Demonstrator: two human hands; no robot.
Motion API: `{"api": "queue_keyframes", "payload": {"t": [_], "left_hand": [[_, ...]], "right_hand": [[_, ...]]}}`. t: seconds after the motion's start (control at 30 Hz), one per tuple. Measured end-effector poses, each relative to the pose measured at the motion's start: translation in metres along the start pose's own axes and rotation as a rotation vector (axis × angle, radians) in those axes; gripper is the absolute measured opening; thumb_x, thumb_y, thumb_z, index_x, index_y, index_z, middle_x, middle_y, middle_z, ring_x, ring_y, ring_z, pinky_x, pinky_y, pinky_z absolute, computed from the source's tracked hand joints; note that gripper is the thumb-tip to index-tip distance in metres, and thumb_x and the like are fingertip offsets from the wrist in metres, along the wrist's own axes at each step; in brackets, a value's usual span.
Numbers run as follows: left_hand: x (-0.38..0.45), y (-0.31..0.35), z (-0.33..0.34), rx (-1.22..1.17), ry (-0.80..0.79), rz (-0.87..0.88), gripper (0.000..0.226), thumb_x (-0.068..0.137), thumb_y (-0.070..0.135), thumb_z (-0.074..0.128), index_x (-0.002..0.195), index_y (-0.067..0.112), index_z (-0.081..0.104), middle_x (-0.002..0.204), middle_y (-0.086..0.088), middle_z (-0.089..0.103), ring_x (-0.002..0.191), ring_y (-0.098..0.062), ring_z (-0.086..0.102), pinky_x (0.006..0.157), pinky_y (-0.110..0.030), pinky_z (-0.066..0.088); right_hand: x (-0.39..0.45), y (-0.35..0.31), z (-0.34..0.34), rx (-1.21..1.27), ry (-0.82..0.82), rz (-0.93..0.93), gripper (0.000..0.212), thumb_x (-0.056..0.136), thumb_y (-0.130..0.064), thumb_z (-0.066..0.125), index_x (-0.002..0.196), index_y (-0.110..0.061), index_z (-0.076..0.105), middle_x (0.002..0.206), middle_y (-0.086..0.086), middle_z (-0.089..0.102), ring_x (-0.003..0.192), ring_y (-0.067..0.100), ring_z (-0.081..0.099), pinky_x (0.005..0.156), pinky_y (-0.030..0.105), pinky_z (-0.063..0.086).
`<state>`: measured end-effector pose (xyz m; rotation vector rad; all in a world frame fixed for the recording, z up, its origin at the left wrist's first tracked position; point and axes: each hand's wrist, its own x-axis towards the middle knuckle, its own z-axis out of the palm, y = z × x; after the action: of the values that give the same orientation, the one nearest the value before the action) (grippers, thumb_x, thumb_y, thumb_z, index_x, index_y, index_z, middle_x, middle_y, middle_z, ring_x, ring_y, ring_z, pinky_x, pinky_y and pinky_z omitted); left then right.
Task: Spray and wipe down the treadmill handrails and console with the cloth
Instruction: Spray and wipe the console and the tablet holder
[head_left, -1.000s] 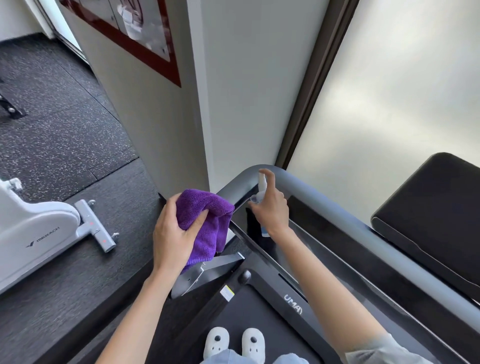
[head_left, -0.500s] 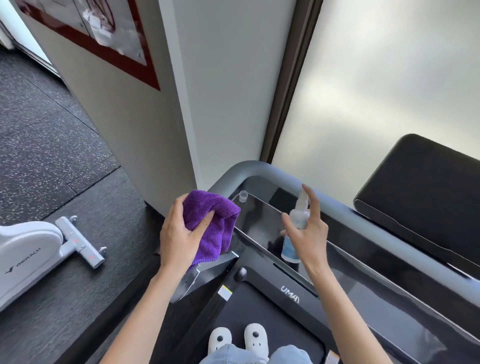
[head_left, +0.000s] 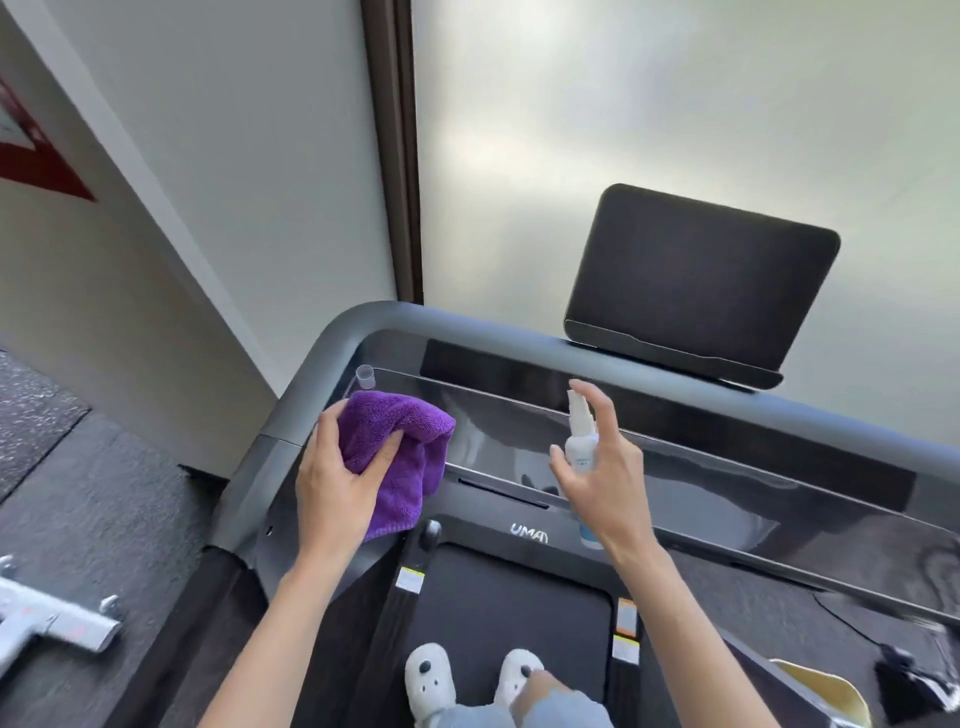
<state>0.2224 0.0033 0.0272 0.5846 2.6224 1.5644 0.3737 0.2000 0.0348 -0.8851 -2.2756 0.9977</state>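
Observation:
My left hand (head_left: 332, 478) grips a bunched purple cloth (head_left: 400, 447) over the left end of the treadmill's glossy black console (head_left: 727, 467). My right hand (head_left: 602, 478) holds a small white spray bottle (head_left: 581, 436) upright above the console's middle, with the forefinger raised over its nozzle. The grey handrail (head_left: 467, 325) curves round the console's far edge and down its left side. A clear bottle cap (head_left: 365, 376) stands on the console's left corner, just beyond the cloth.
A dark screen (head_left: 696, 280) stands on the rail at the back right, before a frosted window. The treadmill belt (head_left: 509, 597) lies below with my white slippers (head_left: 431, 680) on it. A wall is close on the left; part of a white machine (head_left: 52, 623) sits on the floor.
My right hand carried the spray bottle from the left rail corner rightward to the console's middle. The left hand with the cloth moved onto the console's left end. My view swung right.

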Motion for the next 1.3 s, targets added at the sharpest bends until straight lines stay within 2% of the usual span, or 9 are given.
{"api": "queue_keyframes", "payload": {"t": [0.1,0.23,0.37,0.57,0.67,0.8,0.93,1.1,1.3], "left_hand": [[-0.010,-0.001,0.000,0.004,0.004,-0.005,0.059,0.076,0.052,0.062,0.124,0.017,0.053,0.115,0.005,0.061,0.102,-0.014,0.056,0.088,-0.029,0.042],[-0.025,0.004,0.003,0.007,0.027,-0.010,0.058,0.076,0.049,0.062,0.123,0.016,0.053,0.116,0.002,0.061,0.101,-0.014,0.055,0.087,-0.028,0.041],[-0.043,0.013,0.009,0.014,0.058,-0.030,0.059,0.076,0.049,0.063,0.124,0.017,0.053,0.117,0.001,0.062,0.103,-0.015,0.056,0.088,-0.029,0.041],[-0.053,0.025,0.025,0.070,0.056,-0.010,0.054,0.080,0.043,0.068,0.125,0.017,0.052,0.119,-0.001,0.062,0.108,-0.021,0.058,0.090,-0.033,0.043],[-0.043,0.031,0.033,0.073,0.038,0.003,0.054,0.081,0.047,0.066,0.125,0.018,0.052,0.119,0.001,0.062,0.108,-0.021,0.058,0.093,-0.036,0.044],[-0.030,0.040,0.043,0.034,0.007,0.049,0.050,0.083,0.035,0.071,0.125,0.014,0.053,0.117,0.003,0.060,0.106,-0.018,0.056,0.091,-0.028,0.041],[-0.026,0.047,0.049,0.053,-0.026,0.074,0.049,0.084,0.037,0.070,0.126,0.017,0.053,0.115,0.009,0.057,0.102,-0.010,0.052,0.083,-0.027,0.039],[-0.020,0.048,0.058,-0.006,-0.097,0.094,0.057,0.079,0.050,0.064,0.126,0.020,0.052,0.116,0.004,0.060,0.105,-0.017,0.056,0.088,-0.029,0.042],[-0.017,0.056,0.076,-0.044,-0.150,0.131,0.061,0.077,0.055,0.060,0.126,0.021,0.052,0.116,0.005,0.059,0.104,-0.016,0.056,0.089,-0.029,0.042]], "right_hand": [[-0.008,0.002,-0.006,-0.006,0.014,0.017,0.067,0.081,-0.001,0.063,0.127,-0.045,0.041,0.058,-0.003,0.049,0.052,0.011,0.044,0.057,0.023,0.045],[-0.011,0.009,-0.014,0.032,0.036,0.026,0.068,0.077,0.003,0.061,0.124,-0.043,0.041,0.058,0.003,0.053,0.055,0.018,0.049,0.060,0.026,0.047],[-0.012,0.011,-0.023,0.005,-0.026,-0.005,0.069,0.079,0.001,0.059,0.126,-0.045,0.037,0.061,-0.004,0.049,0.056,0.015,0.047,0.062,0.035,0.049],[-0.022,0.021,-0.043,0.059,-0.058,-0.024,0.070,0.083,-0.002,0.061,0.131,-0.047,0.037,0.063,-0.005,0.052,0.057,0.014,0.048,0.061,0.030,0.048],[-0.025,0.025,-0.047,0.052,-0.037,-0.014,0.072,0.083,-0.003,0.063,0.131,-0.049,0.036,0.063,-0.004,0.053,0.056,0.012,0.048,0.062,0.029,0.049],[-0.022,0.026,-0.048,0.035,-0.016,-0.003,0.073,0.082,-0.005,0.066,0.133,-0.047,0.036,0.063,-0.005,0.049,0.056,0.012,0.046,0.061,0.030,0.048],[-0.020,0.026,-0.045,0.017,0.012,0.029,0.066,0.082,-0.003,0.063,0.127,-0.044,0.037,0.060,-0.005,0.048,0.055,0.015,0.046,0.059,0.032,0.047],[-0.029,0.038,-0.053,0.083,0.132,0.155,0.067,0.077,0.004,0.059,0.122,-0.042,0.040,0.059,0.009,0.055,0.052,0.024,0.049,0.054,0.034,0.048],[-0.049,0.057,-0.078,-0.028,0.136,0.202,0.072,0.078,0.003,0.060,0.128,-0.043,0.037,0.059,0.002,0.051,0.055,0.022,0.048,0.056,0.034,0.045]]}}
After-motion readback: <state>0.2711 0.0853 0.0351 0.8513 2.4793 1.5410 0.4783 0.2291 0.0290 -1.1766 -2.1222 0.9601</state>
